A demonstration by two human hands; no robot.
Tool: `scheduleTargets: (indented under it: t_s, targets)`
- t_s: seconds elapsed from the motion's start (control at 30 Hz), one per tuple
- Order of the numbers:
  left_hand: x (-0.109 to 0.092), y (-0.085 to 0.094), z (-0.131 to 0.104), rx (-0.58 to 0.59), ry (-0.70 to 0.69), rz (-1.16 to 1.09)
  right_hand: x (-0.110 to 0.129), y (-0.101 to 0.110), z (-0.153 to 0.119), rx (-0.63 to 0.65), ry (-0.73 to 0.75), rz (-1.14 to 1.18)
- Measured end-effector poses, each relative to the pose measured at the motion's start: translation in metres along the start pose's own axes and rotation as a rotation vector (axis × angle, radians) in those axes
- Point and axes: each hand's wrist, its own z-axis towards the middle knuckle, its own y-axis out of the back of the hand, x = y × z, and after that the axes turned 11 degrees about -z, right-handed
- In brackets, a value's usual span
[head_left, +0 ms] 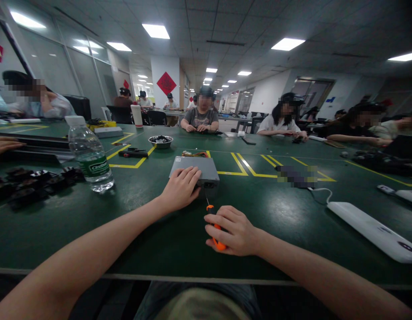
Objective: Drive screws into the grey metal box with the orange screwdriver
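A grey metal computer power supply unit lies on the green table in front of me, its power socket facing me and a bundle of coloured wires behind it. My left hand grips its near left part, fingers laid over the top and thumb down at the front edge. In my right hand is a screwdriver with an orange and black handle, the fingers wrapped round it. Its thin shaft points at the lower front face of the unit. Whether the tip touches a screw, I cannot tell.
A water bottle stands left, beside several black parts. Beyond are a metal bowl of small pieces and a dark tool. A white power bank with a cable lies right. Other people sit around the table.
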Motion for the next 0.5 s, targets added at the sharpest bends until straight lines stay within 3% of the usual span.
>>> scheduleTargets:
  t_s: [0.5]
  targets:
    - [0.0004, 0.0001, -0.0004, 0.031, 0.005, 0.019, 0.002, 0.005, 0.0019, -0.065, 0.002, 0.046]
